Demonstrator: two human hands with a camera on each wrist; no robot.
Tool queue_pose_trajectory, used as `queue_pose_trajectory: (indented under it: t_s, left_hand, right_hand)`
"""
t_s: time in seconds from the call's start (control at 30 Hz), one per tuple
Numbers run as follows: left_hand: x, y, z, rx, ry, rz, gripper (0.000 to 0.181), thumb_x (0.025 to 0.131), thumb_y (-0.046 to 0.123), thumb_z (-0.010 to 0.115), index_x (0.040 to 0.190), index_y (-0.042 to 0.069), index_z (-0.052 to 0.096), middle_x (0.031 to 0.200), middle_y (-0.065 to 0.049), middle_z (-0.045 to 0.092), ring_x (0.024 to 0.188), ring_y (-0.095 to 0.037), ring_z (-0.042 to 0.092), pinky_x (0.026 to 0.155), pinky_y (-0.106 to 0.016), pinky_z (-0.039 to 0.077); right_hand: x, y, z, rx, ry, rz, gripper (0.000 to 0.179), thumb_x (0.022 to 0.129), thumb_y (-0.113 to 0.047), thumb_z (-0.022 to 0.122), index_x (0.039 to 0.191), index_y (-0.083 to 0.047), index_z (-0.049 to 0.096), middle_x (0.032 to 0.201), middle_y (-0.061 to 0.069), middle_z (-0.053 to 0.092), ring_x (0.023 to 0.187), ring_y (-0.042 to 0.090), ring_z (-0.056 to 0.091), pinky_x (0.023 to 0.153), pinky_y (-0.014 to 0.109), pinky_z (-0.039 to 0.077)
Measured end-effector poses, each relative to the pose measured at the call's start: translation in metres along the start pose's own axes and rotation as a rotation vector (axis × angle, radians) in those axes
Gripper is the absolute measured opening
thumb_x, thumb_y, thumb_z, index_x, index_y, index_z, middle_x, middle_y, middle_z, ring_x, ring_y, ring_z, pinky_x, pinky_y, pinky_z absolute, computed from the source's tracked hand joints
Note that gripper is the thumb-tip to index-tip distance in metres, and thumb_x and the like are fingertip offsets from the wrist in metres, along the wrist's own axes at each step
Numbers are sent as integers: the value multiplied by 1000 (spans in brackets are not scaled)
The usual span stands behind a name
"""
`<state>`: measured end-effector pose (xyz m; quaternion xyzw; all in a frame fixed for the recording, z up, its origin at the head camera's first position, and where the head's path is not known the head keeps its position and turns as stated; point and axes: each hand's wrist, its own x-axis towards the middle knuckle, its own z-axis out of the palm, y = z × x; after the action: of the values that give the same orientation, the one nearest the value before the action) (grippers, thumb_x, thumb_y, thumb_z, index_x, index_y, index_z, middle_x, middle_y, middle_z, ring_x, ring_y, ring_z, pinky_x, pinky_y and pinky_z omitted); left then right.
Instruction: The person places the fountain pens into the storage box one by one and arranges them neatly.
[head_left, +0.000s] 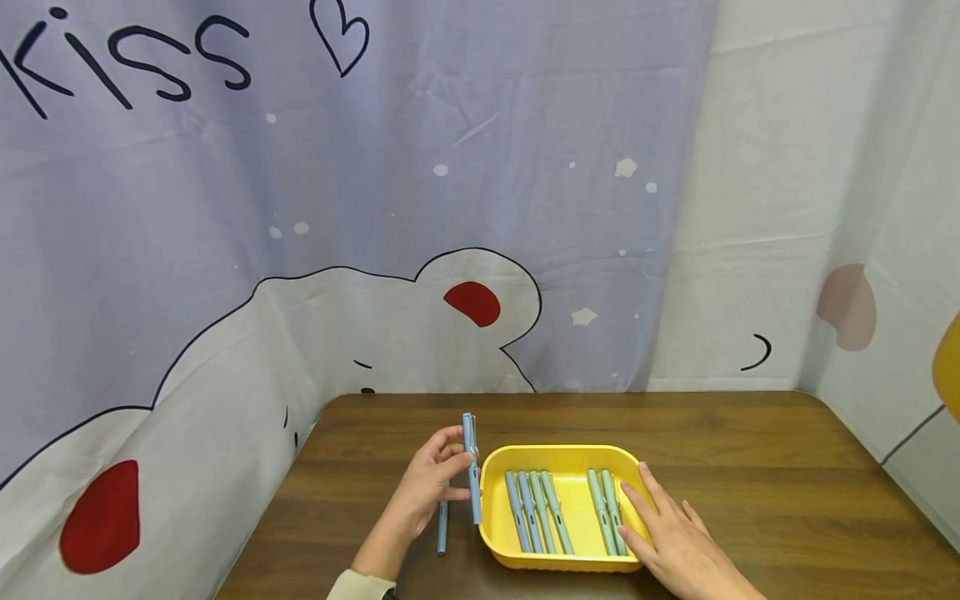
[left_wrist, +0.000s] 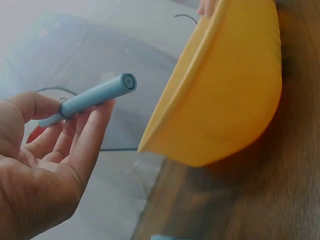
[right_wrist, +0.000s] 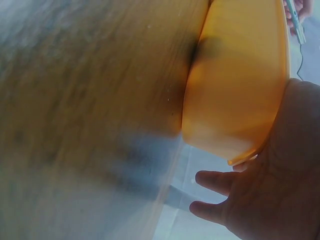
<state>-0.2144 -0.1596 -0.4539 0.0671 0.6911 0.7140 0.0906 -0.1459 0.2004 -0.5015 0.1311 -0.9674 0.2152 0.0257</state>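
Observation:
In the head view my left hand (head_left: 433,481) pinches a light blue capped pen (head_left: 471,468) between thumb and fingers, upright beside the left wall of a yellow plastic basket (head_left: 558,563). The left wrist view shows the same pen (left_wrist: 100,95) with its round end facing the camera. My right hand (head_left: 678,533) lies with spread fingers over the basket's right rim. Inside the basket, two blue pens (head_left: 528,512) and two green pens (head_left: 551,512) lie side by side on the left. Two more green pens (head_left: 607,512) lie at the right.
Another blue pen (head_left: 442,529) lies on the wooden table (head_left: 787,475) left of the basket, partly hidden by my left hand. A printed cloth (head_left: 585,250) hangs behind the table's back edge and along its sides.

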Motion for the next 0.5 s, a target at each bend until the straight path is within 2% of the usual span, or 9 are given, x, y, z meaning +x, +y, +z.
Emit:
queue_pose_trajectory:
  t_s: [0.2,0.33,0.5]
  left_hand:
    - [1,3,15,-11,-33,-10,46,97,13,64,140,5,49,117,-19,63,95,-26,67,65,-37,61]
    - [3,2,22,-30,-44,-20,46,97,11,64,140,5,49,113,-15,63,91,-22,67,64,-36,61]
    - [5,1,31,-27,-31,-29,45,97,12,65,138,6,50,110,-11,63,89,-19,66,62,-33,61]
  right_hand:
    - [0,0,0,-2,9,-2,64,103,-51,52,154,-13,44,166,20,20,137,43,48,104,78,28]
    - [-1,0,0,-8,23,-9,63,103,-49,53,154,-13,45,166,20,20,136,43,48,104,77,28]
    - [-1,-1,0,-14,30,-10,63,103,-50,54,154,-14,45,166,19,21,137,42,47,104,77,29]
